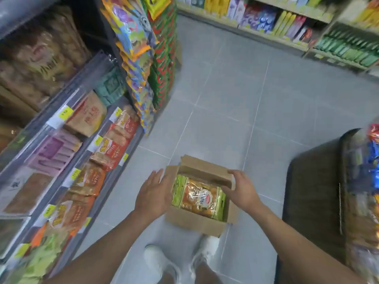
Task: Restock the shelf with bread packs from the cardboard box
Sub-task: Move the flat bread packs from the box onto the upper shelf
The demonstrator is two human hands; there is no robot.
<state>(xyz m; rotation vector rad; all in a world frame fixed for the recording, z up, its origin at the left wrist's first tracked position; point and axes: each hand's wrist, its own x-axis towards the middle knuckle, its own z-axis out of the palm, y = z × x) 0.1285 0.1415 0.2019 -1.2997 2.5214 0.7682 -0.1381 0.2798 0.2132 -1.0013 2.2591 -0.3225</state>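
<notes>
the cardboard box [194, 224] sits on the floor [225, 99] near the shelf [96, 160], a bread pack [199, 198] flat inside, left hand [152, 193] pressing straight fingers to its side, right hand [242, 189] curling fingers over a flap [207, 173], likely to keep it open

A grey tiled floor [225, 99] is seen running down the aisle. Strips of colourful snack packets [133, 37] are hung beside a column of red-and-green packets [164, 58]. Across the aisle, far shelving [266, 35] is stocked with purple, yellow and blue cartons, and green packs [348, 48] are lined up at its right end. A dark bin [313, 191] is set at the right, heaped with blurred wrappers [373, 152]. White shoes [158, 261] are planted on the tiles
</notes>
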